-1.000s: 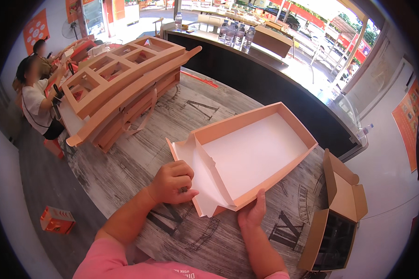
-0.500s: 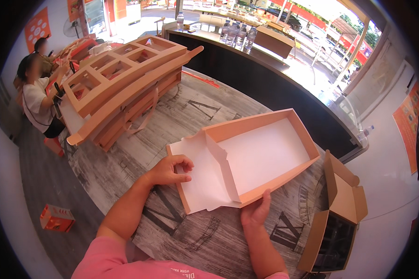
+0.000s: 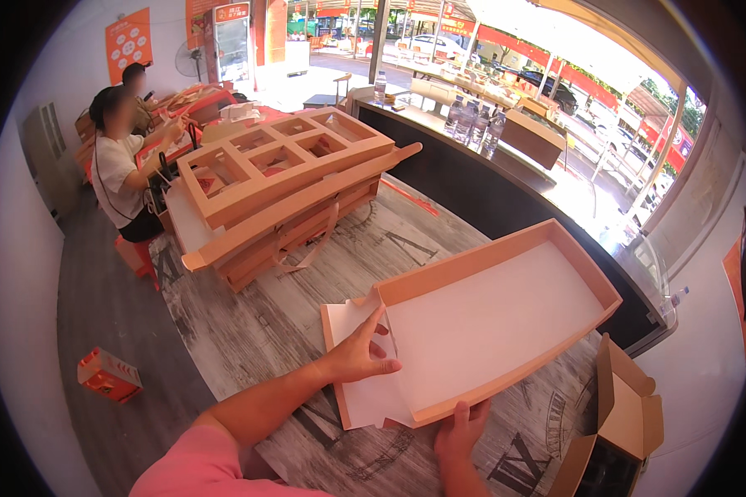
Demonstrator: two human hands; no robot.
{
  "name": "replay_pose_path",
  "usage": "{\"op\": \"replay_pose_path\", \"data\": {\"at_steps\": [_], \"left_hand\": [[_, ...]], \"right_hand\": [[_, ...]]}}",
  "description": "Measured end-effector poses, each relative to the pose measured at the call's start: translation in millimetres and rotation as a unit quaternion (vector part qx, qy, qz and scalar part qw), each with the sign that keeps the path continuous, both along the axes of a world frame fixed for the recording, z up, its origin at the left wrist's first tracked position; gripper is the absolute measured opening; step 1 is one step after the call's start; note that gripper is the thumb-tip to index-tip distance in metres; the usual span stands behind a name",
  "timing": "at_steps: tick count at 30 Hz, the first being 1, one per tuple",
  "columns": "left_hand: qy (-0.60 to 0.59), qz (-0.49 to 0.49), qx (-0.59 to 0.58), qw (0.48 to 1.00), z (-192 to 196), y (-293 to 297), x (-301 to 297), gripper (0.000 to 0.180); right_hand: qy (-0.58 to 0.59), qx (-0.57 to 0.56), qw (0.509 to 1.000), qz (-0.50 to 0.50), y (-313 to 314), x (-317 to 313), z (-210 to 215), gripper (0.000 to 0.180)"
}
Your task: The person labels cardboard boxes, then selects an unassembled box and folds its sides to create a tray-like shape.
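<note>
Nearest the lower edge, the right hand [image 3: 462, 427] lies flat with fingers spread against the near long wall of a large cardboard tray [image 3: 506, 319], pressing it without gripping. The left hand [image 3: 358, 356] rests on the tray's near end, fingers stretched over a loose white flap [image 3: 365, 398] that lies flat on the table [image 3: 249, 331]; it pins the flap rather than clenching it. The tray is a long, shallow box, pale orange-brown on its outer walls and smooth white inside, with three walls standing and nothing in it. It lies slantwise on the right half of the table, whose top is a grey, weathered wood-grain print with large dark clock-face numerals.

At the lower right, just beside the table's corner, stands a small open carton [image 3: 622, 431], brown with its flaps up and a dark inside; its contents cannot be made out. On the grey floor to the left lies a small orange box [image 3: 108, 377] with white markings.

Farther back on the table sits a tall stack of flat cardboard pieces [image 3: 282, 199], the same orange-brown, the top one a frame cut into square and rectangular openings. Behind the stack a seated person [image 3: 120, 166] in a white top works at red crates. Beyond, a dark counter carries clear water bottles [image 3: 472, 124], and an orange poster [image 3: 128, 41] hangs on the far wall.
</note>
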State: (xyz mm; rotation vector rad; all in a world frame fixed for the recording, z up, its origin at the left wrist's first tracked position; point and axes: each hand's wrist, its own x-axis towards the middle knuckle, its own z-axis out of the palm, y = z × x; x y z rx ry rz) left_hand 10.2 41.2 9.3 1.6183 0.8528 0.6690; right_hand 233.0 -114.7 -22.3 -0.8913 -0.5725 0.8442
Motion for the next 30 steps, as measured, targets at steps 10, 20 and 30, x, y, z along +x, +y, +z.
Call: {"op": "replay_pose_path", "data": {"at_steps": [10,20,30], "left_hand": [[-0.047,0.05,-0.107,0.992,-5,-5,7,0.127],[-0.041,0.08,-0.032,0.995,-3,-4,4,0.115],[0.037,0.123,0.339,0.932,-1,-9,5,0.086]], "right_hand": [[0.023,0.005,1.0,0.014,3,-1,-1,0.067],[0.05,-0.022,0.998,0.03,4,-3,-2,0.063],[0.073,-0.059,0.995,0.043,5,-4,-7,0.071]]}}
